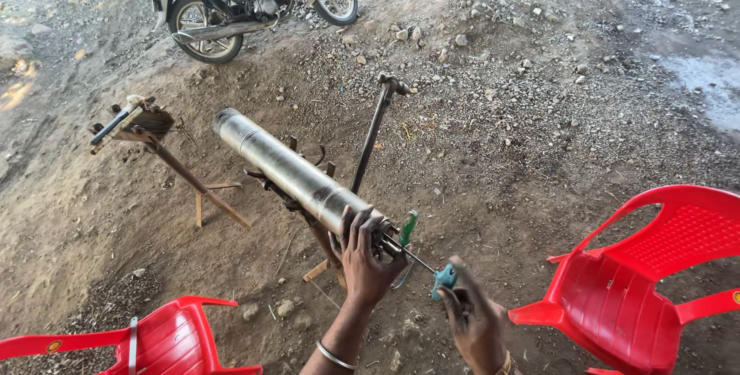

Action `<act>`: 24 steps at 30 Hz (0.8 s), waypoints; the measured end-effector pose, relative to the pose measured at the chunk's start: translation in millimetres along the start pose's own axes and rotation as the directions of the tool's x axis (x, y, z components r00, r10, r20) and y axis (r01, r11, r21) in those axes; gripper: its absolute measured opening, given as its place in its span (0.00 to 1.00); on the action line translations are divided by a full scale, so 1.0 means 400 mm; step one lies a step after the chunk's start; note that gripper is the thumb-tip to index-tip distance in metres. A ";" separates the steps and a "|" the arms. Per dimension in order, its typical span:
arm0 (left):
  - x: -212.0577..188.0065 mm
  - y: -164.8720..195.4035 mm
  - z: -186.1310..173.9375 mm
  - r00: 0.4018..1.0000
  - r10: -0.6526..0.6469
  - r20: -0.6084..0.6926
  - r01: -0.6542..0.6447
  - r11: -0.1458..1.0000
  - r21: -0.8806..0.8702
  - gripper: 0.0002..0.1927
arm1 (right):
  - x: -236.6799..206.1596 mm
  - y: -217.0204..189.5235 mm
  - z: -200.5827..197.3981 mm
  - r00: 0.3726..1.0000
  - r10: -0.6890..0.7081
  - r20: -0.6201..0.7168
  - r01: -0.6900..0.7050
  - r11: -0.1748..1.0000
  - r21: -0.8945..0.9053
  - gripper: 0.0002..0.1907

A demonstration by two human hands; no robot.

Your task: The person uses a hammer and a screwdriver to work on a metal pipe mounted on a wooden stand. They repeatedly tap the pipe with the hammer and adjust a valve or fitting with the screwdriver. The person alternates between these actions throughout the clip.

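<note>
My left hand point(364, 259) wraps shut round the end of the steel cylinder point(289, 168); right hand point(474, 317) closes on the teal-handled screwdriver point(432, 267); I keep its shaft square, I'd say, pushing firmly.

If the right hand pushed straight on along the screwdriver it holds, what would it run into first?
The right hand points its blue-handled screwdriver up-left at the near end of the steel cylinder. It would likely meet the left hand gripping that end first, though depth is unclear.
</note>
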State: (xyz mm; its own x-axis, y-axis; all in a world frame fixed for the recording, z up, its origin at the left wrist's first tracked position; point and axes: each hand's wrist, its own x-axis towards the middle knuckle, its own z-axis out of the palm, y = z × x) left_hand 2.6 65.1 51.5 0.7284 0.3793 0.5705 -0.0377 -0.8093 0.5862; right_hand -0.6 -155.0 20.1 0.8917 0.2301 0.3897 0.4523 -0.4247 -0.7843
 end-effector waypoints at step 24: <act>0.010 0.010 -0.003 0.999 0.010 -0.030 -0.012 0.998 -0.059 0.35 | 0.065 0.041 -0.004 0.868 0.356 0.345 -0.445 0.866 0.226 0.36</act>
State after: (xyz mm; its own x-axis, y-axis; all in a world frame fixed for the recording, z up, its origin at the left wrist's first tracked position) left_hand 4.3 63.9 56.9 0.7068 0.3844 0.5938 -0.0871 -0.7858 0.6123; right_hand 29.9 -157.5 17.9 0.9303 0.3507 -0.1076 -0.0085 -0.2726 -0.9621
